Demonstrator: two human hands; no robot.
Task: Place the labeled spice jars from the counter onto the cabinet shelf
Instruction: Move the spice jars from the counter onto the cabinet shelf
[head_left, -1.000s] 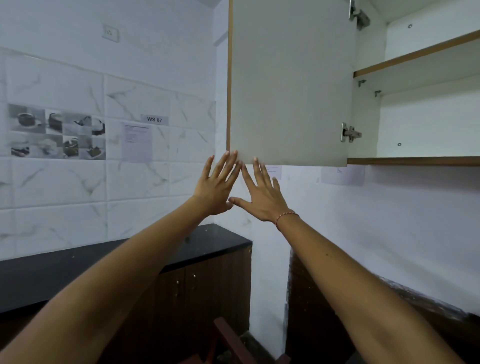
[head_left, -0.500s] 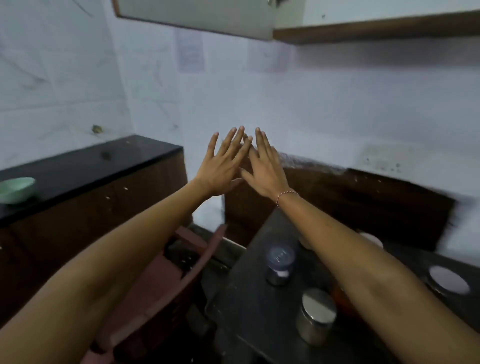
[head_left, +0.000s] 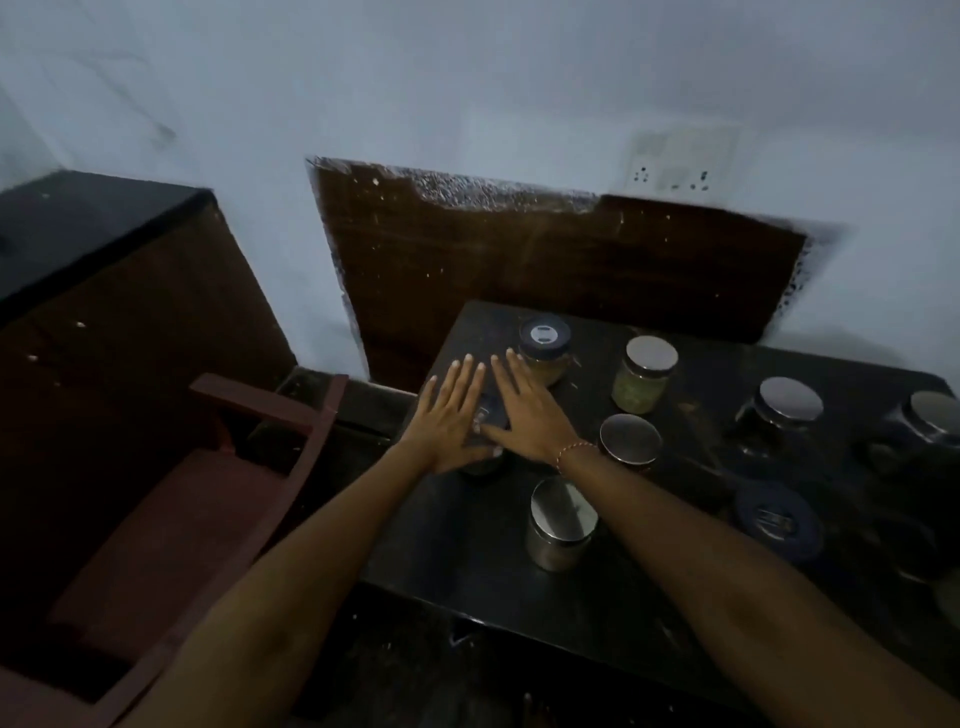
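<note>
Two bare forearms, no sleeves. Right hand (head_left: 530, 410): thin red-and-white beaded thread bracelet (head_left: 574, 449) at wrist. Left hand (head_left: 447, 415): no ornament visible.

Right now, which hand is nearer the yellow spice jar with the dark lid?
Right. The right hand has fingertips just beside the yellow spice jar; the left hand lies farther left.

The black stone-like desk (head_left: 467, 545) looks polished and faintly glossy. A clear glass jar of green spice (head_left: 641, 382) wears a smooth, shiny metal lid. The dark brown wooden wall panel (head_left: 545, 260) is matt, paint-speckled.
</note>
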